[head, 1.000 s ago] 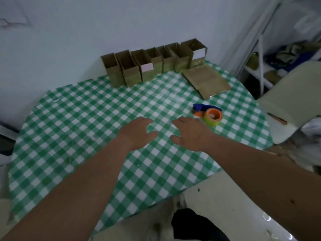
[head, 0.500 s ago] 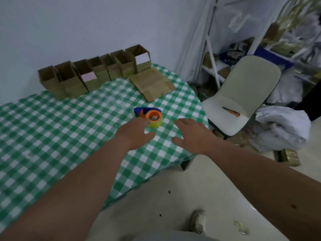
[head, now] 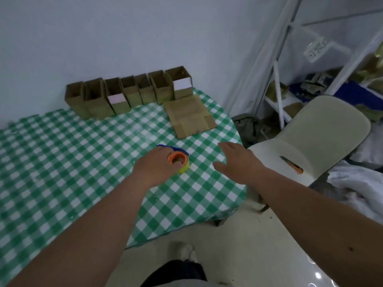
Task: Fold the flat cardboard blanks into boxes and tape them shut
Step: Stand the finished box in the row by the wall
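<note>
Several open-topped brown cardboard boxes stand in a row against the wall at the back of the green checked table. In front of the row's right end lies a stack of flat cardboard blanks. My left hand is on the tape dispenser, an orange and yellow roll with a blue handle. The fingers curl over the handle and the thumb lies against the roll. My right hand hovers with spread fingers above the table's right edge, to the right of the dispenser and holding nothing.
A cream chair stands just off the table's right edge, with an orange-handled tool on its seat. White cloth is piled to its right. Metal shelving with clutter fills the far right. My shoe shows on the floor.
The view has swung right and back toward the table. My left hand moved forward onto the tape dispenser. My right hand moved out toward the table's right edge.
</note>
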